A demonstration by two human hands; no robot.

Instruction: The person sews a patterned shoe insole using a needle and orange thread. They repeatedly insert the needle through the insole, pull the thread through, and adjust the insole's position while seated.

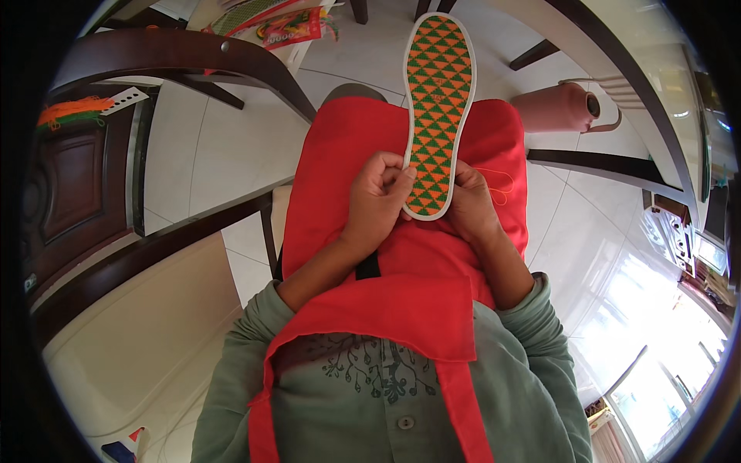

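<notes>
An embroidered shoe insole (438,116) with orange and green triangles and a white edge stands lengthwise over my lap, its heel end towards me. My left hand (379,197) grips the heel's left edge, thumb on the patterned face and fingers curled at the rim. On the right edge my right hand (472,199) has its fingers partly behind the insole; whether they hold a needle is hidden. A thin orange thread (502,188) loops over the red apron (341,156) just right of my right hand.
Orange and green thread bundles (78,110) lie by a holed white card (124,100) at far left. Red packets (289,28) rest on a surface at upper left. A pink jug (550,108) stands beyond my right knee. Dark wooden chair parts (191,52) flank my legs.
</notes>
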